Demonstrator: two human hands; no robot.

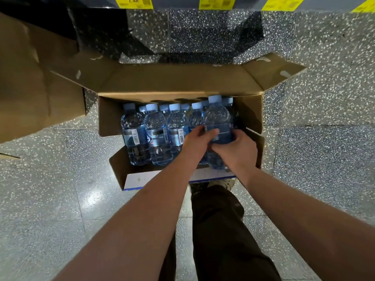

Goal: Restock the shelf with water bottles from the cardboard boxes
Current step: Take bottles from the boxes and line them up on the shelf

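Note:
An open cardboard box (182,84) stands on the floor below me, holding several clear water bottles (155,130) with pale blue caps. One bottle (217,116) at the box's right side sits higher than the others. My left hand (197,141) curls its fingers round that bottle's label from the left. My right hand (236,149) grips the same bottle from the right and below. The bottle's lower half is hidden behind both hands.
A second cardboard box (30,84) stands to the left, its flap reaching toward the open box. The shelf edge with yellow price tags (133,2) runs along the top. My dark trouser leg (221,230) and shoe stand just behind the box on the speckled floor.

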